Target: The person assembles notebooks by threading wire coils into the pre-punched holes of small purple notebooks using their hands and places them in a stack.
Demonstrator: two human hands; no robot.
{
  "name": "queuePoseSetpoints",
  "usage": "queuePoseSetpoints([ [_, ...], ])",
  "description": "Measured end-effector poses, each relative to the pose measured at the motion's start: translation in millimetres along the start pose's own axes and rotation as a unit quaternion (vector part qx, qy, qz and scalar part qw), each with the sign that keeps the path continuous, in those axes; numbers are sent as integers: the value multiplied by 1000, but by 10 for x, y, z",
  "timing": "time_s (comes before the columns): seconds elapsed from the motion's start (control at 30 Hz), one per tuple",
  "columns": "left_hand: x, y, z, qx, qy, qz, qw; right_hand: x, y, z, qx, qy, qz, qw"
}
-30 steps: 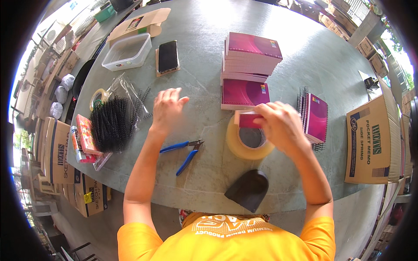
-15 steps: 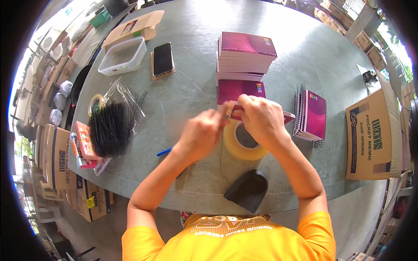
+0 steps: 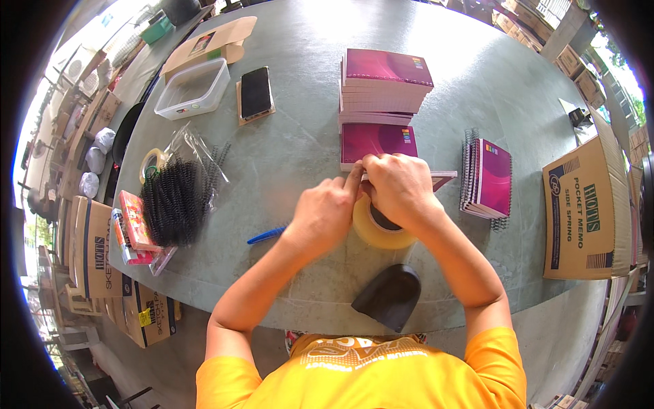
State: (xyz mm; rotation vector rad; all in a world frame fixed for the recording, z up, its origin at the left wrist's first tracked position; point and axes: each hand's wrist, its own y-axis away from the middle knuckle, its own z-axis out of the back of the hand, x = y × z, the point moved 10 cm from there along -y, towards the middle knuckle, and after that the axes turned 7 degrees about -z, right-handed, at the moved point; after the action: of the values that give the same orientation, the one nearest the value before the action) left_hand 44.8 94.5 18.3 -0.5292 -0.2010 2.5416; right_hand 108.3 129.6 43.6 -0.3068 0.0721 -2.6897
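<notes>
My right hand (image 3: 402, 187) grips a small memo notebook (image 3: 445, 177), whose right end sticks out past the fingers. My left hand (image 3: 321, 210) is closed, its fingertips pressed at the notebook's left end beside my right fingertips; whatever they pinch is hidden. Just beyond the hands lies a maroon-covered stack of memo pads (image 3: 378, 142), with a taller stack (image 3: 387, 67) behind it. Below my right hand a wide roll of clear tape (image 3: 375, 230) lies flat. To the right, spiral-bound maroon notebooks (image 3: 493, 178) are piled together.
On the left lie black spiral coils (image 3: 176, 204), a plastic container (image 3: 194, 92), a phone (image 3: 256, 92) and small packets (image 3: 136, 225). A blue pen (image 3: 266, 235) and a black curved piece (image 3: 390, 297) lie nearer me. A cardboard box (image 3: 579, 211) stands right.
My left hand, blurred earlier, is now sharp and closer against my right hand at the notebook's left end. The right hand has shifted slightly left, and more of the notebook's right end shows.
</notes>
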Motion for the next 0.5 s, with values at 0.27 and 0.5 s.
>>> queuePoseSetpoints([
  [0.27, 854, 237, 183, -136, 548, 138, 813, -44, 2, 259, -41, -189, 40, 980],
  [0.5, 762, 268, 202, -123, 558, 114, 812, 73, 67, 168, -73, -79, 32, 994],
])
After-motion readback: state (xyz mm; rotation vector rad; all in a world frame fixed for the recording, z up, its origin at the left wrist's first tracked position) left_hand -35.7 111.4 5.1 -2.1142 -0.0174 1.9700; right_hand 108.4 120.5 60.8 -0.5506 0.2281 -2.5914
